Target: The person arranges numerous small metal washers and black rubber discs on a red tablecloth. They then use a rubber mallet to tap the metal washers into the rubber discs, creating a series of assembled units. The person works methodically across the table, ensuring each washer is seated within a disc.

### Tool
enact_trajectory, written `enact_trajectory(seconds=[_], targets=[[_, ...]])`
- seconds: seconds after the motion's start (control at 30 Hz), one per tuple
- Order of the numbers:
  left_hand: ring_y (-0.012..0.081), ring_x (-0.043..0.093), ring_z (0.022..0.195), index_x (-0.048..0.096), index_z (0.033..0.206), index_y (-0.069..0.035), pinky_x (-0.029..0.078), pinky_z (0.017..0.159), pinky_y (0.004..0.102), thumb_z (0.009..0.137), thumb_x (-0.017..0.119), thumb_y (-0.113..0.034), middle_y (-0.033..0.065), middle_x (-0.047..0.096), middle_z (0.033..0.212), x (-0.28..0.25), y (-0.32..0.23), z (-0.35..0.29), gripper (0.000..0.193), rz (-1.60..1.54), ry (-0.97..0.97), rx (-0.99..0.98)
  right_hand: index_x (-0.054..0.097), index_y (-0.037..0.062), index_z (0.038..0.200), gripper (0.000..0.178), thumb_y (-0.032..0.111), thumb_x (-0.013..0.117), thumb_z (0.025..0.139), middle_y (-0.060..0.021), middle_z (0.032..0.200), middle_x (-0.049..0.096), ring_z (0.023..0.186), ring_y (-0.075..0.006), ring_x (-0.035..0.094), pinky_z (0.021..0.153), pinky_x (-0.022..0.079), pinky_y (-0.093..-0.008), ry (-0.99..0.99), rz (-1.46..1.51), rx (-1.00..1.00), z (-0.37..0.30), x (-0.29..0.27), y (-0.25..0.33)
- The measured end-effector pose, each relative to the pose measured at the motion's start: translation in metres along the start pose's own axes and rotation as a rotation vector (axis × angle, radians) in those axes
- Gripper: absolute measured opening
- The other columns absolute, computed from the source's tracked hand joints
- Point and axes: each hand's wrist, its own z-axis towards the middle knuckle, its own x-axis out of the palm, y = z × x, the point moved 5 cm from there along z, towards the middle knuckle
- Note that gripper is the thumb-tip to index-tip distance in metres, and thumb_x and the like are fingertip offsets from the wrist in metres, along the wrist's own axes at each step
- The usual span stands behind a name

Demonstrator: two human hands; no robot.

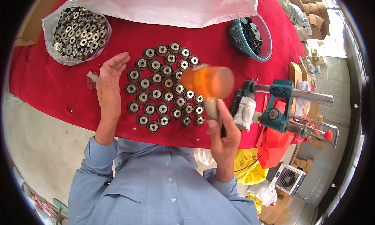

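Observation:
My right hand (224,141) is wrapped round the handle of a mallet (209,81). Its orange head is smeared by motion and covers part of the right side of a cluster of ball bearings set in black rings (156,77). Several of these lie flat, close together, on a red cloth (164,29). To the left of the cluster my left hand (110,84) is held on edge with its fingers stretched out and nothing in it. A small scrap of clear plastic (93,77) lies just left of that hand.
A clear bag of loose bearings (80,35) stands far left. At the far right is a bowl (265,33) holding black rings. A green hand press (275,107) sits at the right edge. White sheeting (172,8) covers the far side.

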Motion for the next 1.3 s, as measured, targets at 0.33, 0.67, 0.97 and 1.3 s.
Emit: enact_trajectory(seconds=[0.33, 0.67, 0.97, 1.3], targets=[[0.0337, 0.055, 0.146, 0.055, 0.144, 0.005, 0.036, 0.128, 0.0472, 0.119, 0.025, -0.057, 0.0236, 0.06, 0.151, 0.003, 0.0, 0.001, 0.073, 0.011, 0.007, 0.009, 0.058, 0.002, 0.158, 0.054, 0.0, 0.065, 0.104, -0.0116, 0.118, 0.074, 0.089, -0.0126, 0.064, 0.079, 0.054, -0.0265, -0.013, -0.083, -0.026, 0.02, -0.001, -0.015], [0.0336, 0.055, 0.146, 0.055, 0.145, 0.006, 0.036, 0.128, 0.0459, 0.119, 0.025, -0.055, 0.0232, 0.059, 0.151, 0.004, -0.001, 0.001, 0.072, 0.04, 0.016, 0.003, 0.059, 0.0016, 0.156, 0.056, -0.004, 0.068, 0.1, -0.0167, 0.116, 0.076, 0.095, -0.0179, 0.071, 0.088, 0.057, -0.0327, -0.006, -0.108, 0.042, 0.006, -0.002, -0.021], [0.0325, 0.057, 0.144, 0.057, 0.142, 0.006, 0.038, 0.126, 0.0468, 0.119, 0.028, -0.056, 0.0226, 0.06, 0.149, 0.003, -0.002, 0.002, 0.073, 0.03, -0.001, 0.014, 0.062, -0.0008, 0.152, 0.055, -0.007, 0.068, 0.098, -0.0133, 0.103, 0.072, 0.086, -0.0181, 0.066, 0.076, 0.054, -0.0304, 0.032, -0.118, -0.112, -0.036, -0.016, 0.007], [0.033, 0.056, 0.145, 0.056, 0.143, 0.005, 0.037, 0.128, 0.0467, 0.12, 0.025, -0.053, 0.0229, 0.06, 0.15, 0.004, -0.002, 0.002, 0.071, 0.04, 0.004, 0.01, 0.062, 0.0071, 0.155, 0.06, -0.007, 0.069, 0.097, -0.0126, 0.094, 0.068, 0.079, -0.016, 0.063, 0.077, 0.055, -0.0317, -0.055, -0.037, 0.026, -0.043, -0.015, -0.02]])
